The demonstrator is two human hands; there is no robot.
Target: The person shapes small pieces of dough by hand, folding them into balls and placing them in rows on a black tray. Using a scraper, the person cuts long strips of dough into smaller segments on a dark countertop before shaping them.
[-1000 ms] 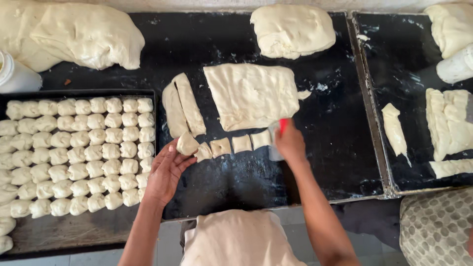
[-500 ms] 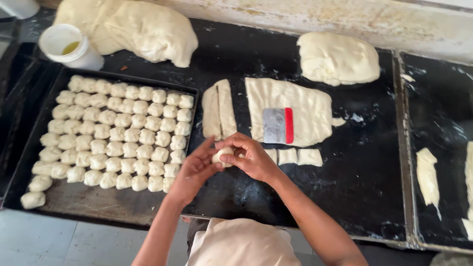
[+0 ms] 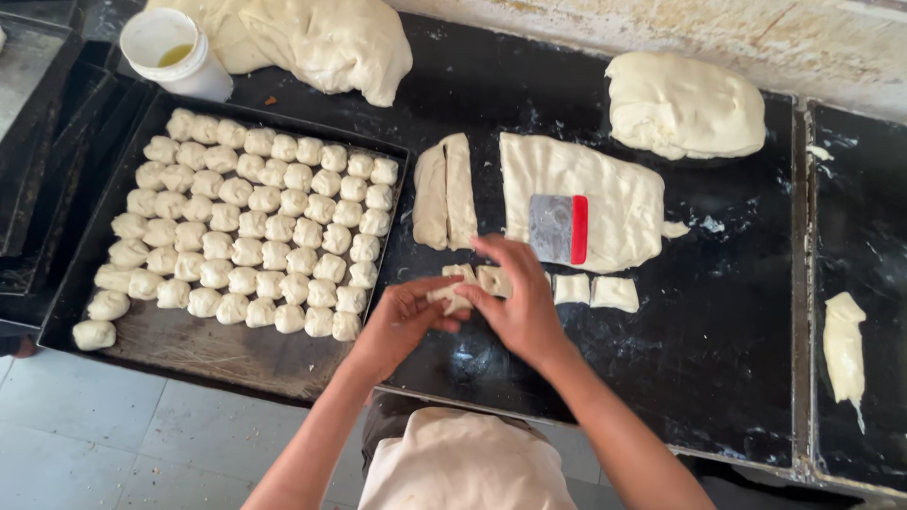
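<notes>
Hands meet just below the flat dough sheet [image 3: 581, 194]: your left hand [image 3: 402, 321] and right hand [image 3: 515, 302] pinch one dough piece [image 3: 450, 297] between them, beside the tray [image 3: 189, 349] of dough balls [image 3: 255, 222].

Left hand [image 3: 402, 321] and right hand [image 3: 518, 304] meet over a small dough piece [image 3: 448, 298], fingers closed on it; landmark: flat dough sheet [image 3: 605, 189] bearing a red-edged scraper [image 3: 559, 229]; cut squares [image 3: 593, 291] just below the sheet; two strips [image 3: 444, 192] beside its left edge; tray of dough balls [image 3: 248, 227] farther left; white cup [image 3: 177, 53] above the tray.
</notes>
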